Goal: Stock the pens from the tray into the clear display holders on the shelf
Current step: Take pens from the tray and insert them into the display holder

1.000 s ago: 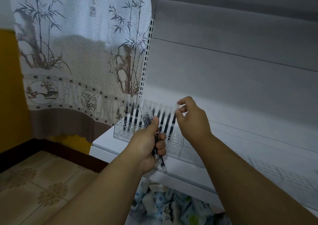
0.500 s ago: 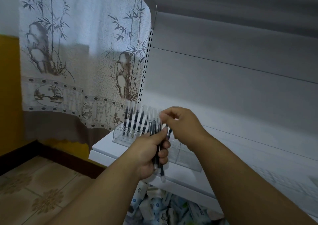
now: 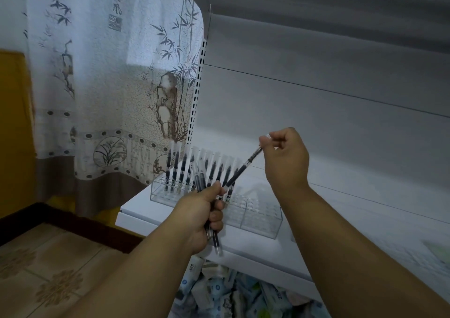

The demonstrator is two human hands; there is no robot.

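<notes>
Raised since before, right hand (image 3: 283, 157) pinching one pen (image 3: 239, 171); left hand (image 3: 199, 218) fisted round bundle (image 3: 207, 196).

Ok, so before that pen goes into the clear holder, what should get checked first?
1. Single pen pinched at its cap end by the right hand: ok.
2. Pen pulled clear of the left hand: not ok, its lower end is at the thumb.
3. Spare pens gripped in the left fist: ok.
4. Empty holes in the clear display holder: ok, the right section looks empty.
5. Pen upright for inserting: not ok, it is slanted.
6. Holder sitting flat on the white shelf: ok.
</notes>
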